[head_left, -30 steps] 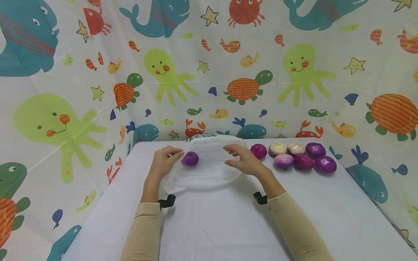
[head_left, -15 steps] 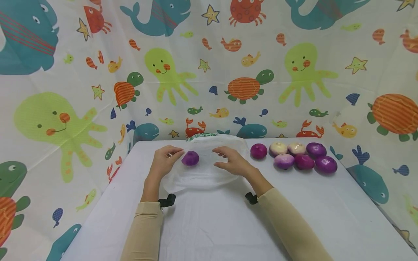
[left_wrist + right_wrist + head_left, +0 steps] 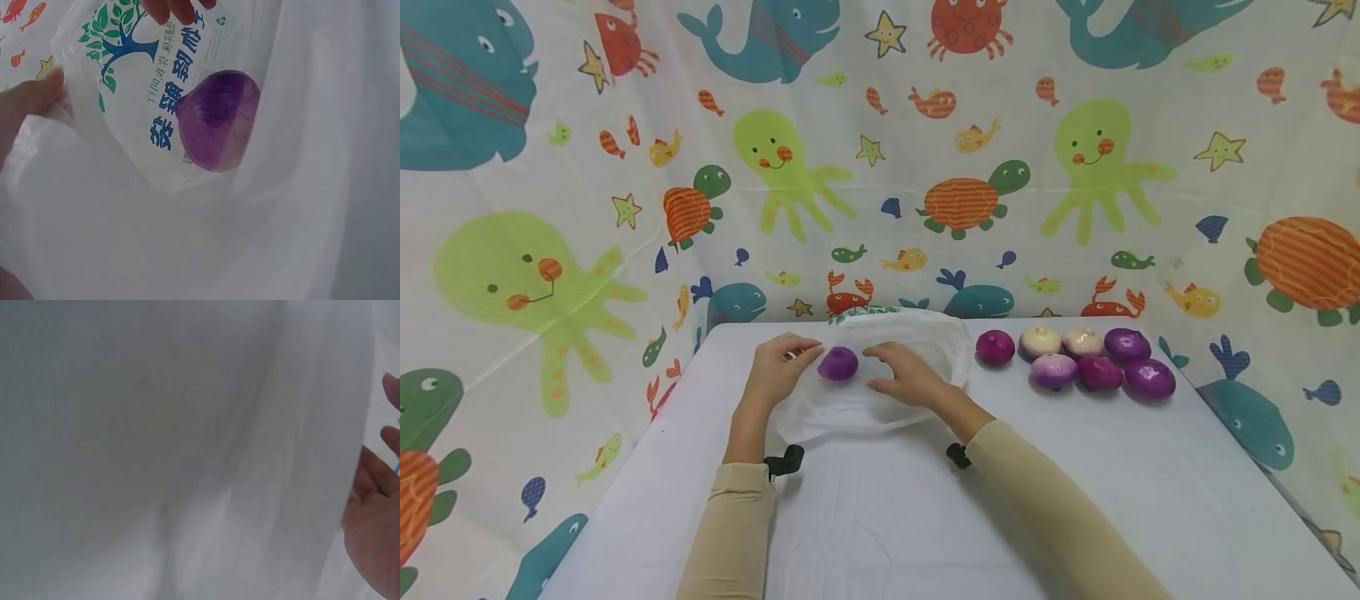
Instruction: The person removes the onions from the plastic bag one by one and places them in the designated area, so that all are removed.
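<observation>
A purple onion (image 3: 838,364) lies in a thin white plastic bag (image 3: 842,417); the left wrist view shows the bag's green-and-blue tree print behind the onion (image 3: 219,119). My left hand (image 3: 777,367) pinches the bag's edge at its left side. Just right of the onion, my right hand (image 3: 904,375) reaches over the bag with thumb and fingers parted and nothing between them. Its fingertips (image 3: 181,7) show at the top of the left wrist view, apart from the onion. White bag film fills most of the right wrist view, beside the right hand (image 3: 378,519).
At the right of the white table (image 3: 865,533) sit several onions, purple ones (image 3: 1148,379) and whitish ones (image 3: 1039,342). A single purple onion (image 3: 995,347) stands closest to the bag. A curtain with sea animals (image 3: 880,183) hangs behind the table.
My right hand has moved left across the bag toward the onion in it. The left hand keeps its place at the bag's edge, and the onions have not moved.
</observation>
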### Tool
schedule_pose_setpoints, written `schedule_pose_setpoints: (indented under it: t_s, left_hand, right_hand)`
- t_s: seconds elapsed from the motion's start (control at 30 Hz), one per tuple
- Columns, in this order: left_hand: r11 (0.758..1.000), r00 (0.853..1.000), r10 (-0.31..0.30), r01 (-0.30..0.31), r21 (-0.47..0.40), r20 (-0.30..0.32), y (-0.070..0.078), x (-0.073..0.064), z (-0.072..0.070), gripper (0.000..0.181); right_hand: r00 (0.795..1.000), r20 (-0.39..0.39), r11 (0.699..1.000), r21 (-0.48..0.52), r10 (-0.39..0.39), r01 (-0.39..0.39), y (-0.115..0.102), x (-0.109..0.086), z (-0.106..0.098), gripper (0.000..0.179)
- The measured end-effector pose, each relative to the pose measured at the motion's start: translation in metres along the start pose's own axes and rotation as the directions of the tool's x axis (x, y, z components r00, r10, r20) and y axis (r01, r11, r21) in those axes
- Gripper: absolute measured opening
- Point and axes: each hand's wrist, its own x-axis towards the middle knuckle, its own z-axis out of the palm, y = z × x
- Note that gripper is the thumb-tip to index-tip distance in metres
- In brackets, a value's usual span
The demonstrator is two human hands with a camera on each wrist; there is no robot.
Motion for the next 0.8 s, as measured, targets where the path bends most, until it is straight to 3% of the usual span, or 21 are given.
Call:
schedule_pose_setpoints:
  t_s: [0.47, 0.8]
  left_hand:
    - [1.0, 1.0, 0.014, -0.014, 0.0, -0.014, 0.0, 0.003, -0.001, 0.019]
    - [1.0, 1.0, 0.017, -0.017, 0.006, -0.012, 0.0, 0.001, -0.001, 0.021]
  right_hand:
    - [0.995, -0.08, 0.997, -0.052, 0.052, -0.057, -0.007, 0.026, 0.019, 0.054]
    - [0.995, -0.065, 0.994, -0.07, 0.076, -0.08, -0.009, 0.038, 0.026, 0.056]
